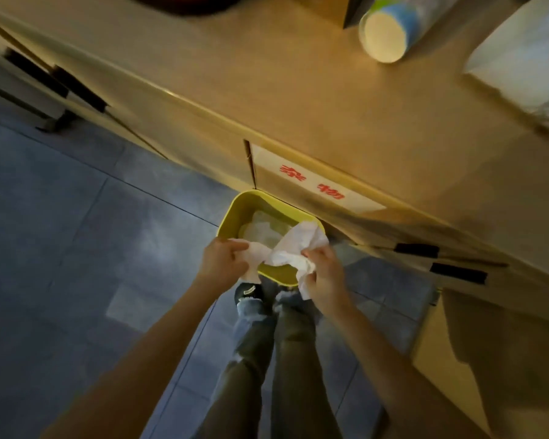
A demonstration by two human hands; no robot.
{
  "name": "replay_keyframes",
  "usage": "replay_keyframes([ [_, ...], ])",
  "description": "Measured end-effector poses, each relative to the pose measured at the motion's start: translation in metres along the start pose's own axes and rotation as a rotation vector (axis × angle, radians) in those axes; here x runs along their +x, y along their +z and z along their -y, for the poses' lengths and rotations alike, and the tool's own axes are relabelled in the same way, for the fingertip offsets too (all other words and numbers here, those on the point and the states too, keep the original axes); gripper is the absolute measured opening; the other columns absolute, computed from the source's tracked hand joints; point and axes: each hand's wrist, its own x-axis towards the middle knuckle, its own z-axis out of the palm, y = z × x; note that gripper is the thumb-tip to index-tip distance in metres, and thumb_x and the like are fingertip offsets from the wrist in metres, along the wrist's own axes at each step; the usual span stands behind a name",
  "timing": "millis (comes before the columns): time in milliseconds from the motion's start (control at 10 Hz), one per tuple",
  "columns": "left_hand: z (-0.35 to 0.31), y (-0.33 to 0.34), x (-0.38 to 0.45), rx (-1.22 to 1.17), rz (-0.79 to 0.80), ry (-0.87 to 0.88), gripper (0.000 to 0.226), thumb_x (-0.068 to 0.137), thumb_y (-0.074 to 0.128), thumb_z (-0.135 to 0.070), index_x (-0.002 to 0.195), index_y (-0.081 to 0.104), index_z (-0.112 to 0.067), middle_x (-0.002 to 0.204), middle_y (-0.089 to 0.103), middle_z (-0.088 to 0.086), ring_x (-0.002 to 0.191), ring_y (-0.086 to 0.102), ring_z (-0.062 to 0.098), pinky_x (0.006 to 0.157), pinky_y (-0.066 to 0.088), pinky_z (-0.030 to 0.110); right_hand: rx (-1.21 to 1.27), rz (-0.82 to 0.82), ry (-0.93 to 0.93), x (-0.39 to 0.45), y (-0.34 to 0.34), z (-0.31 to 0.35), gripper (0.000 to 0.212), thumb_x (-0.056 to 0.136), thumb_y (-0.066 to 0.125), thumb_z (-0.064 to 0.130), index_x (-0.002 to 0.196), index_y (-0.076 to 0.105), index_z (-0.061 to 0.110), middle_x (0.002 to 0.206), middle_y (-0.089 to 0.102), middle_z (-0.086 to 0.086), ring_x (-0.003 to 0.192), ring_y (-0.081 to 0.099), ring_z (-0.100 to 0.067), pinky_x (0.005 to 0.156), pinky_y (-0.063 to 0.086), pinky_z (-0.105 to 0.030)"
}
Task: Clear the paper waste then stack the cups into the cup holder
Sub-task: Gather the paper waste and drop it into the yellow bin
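Paper waste (293,248), white and crumpled, hangs between our two hands just above the near rim of a yellow bin (235,205). Our left hand (224,259) has its grip closed on one end of the paper; our right hand (325,277) has its grip closed on the other, larger bunch, with a loose tail drooping below the fingers. The bin stands on the floor (76,217) against the front of a pale wooden cabinet (203,134), and it already holds some whitish, crinkled material. Right behind it a white label (314,182) with red characters is stuck to the cabinet front. Dark bar handles (438,261) stick out from the doors to the right, and others to the left. On the surface (282,68) above, a stack of paper cups (390,26) lies on its side, its white round base turned towards us, blue and green print on the wall. Near it at the right edge sits a white boxy thing, too blurred to name. The floor is grey tile with thin dark joints. Below the bin we see our own legs in frayed jeans (267,359) and dark shoes, close to its base.
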Motion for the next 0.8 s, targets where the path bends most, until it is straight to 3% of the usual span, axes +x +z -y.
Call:
replay_keyframes([
  [200,0.038,0.068,0.071,-0.087,-0.096,-0.020,0.029,0.080,0.062,-0.004,0.108,0.067,-0.009,0.126,0.053,0.015,0.105,0.057,0.029,0.093,0.043,0.030,-0.022,0.066,0.078,0.068,0.060,-0.066,0.030,0.086,0.050,-0.004,0.114,0.058,0.003,0.124,0.049,-0.020,0.110,0.049,-0.033,0.084,0.036,-0.019],
  [300,0.049,0.104,0.106,-0.055,-0.131,0.054,0.026,0.082,0.058,-0.003,0.105,0.068,-0.010,0.120,0.056,0.014,0.104,0.056,0.029,0.085,0.041,0.025,-0.163,0.093,0.023,0.096,0.091,-0.095,0.026,0.089,0.054,0.005,0.114,0.059,0.005,0.134,0.045,-0.015,0.120,0.050,-0.029,0.094,0.045,-0.027],
  [400,0.067,0.129,0.142,-0.035,-0.158,0.054,0.026,0.083,0.057,-0.004,0.106,0.067,-0.010,0.119,0.055,0.012,0.101,0.057,0.028,0.076,0.041,0.023,-0.287,0.130,-0.046,0.125,0.116,-0.120,0.022,0.090,0.053,0.008,0.110,0.060,0.003,0.135,0.047,-0.011,0.118,0.053,-0.024,0.090,0.045,-0.025],
  [500,0.091,0.149,0.175,0.031,-0.115,-0.014,0.031,0.085,0.054,-0.007,0.116,0.061,-0.011,0.129,0.047,0.013,0.108,0.054,0.029,0.083,0.044,0.028,-0.342,0.195,-0.059,0.154,0.137,-0.138,0.024,0.090,0.049,0.006,0.112,0.059,0.004,0.125,0.052,-0.012,0.108,0.057,-0.027,0.083,0.045,-0.028],
  [600,0.102,0.157,0.197,0.116,-0.017,0.003,0.033,0.090,0.048,-0.016,0.122,0.055,-0.009,0.135,0.040,0.016,0.116,0.048,0.028,0.090,0.041,0.029,-0.351,0.233,-0.052,0.178,0.155,-0.149,0.030,0.091,0.046,0.003,0.119,0.053,0.004,0.127,0.051,-0.015,0.112,0.054,-0.029,0.090,0.046,-0.035],
  [700,0.096,0.162,0.207,0.021,0.115,-0.102,0.033,0.093,0.042,-0.019,0.123,0.051,-0.009,0.136,0.043,0.018,0.121,0.045,0.032,0.101,0.035,0.037,-0.321,0.272,0.029,0.188,0.169,-0.154,0.039,0.091,0.045,0.001,0.130,0.043,0.005,0.134,0.048,-0.018,0.119,0.050,-0.031,0.097,0.043,-0.038],
  [800,0.090,0.160,0.203,0.004,0.223,-0.192,0.040,0.095,0.040,-0.017,0.134,0.038,-0.012,0.146,0.032,0.020,0.134,0.032,0.035,0.112,0.023,0.047,-0.315,0.285,0.141,0.189,0.172,-0.152,0.044,0.092,0.044,0.003,0.135,0.034,0.004,0.135,0.044,-0.022,0.122,0.044,-0.037,0.100,0.038,-0.044],
])
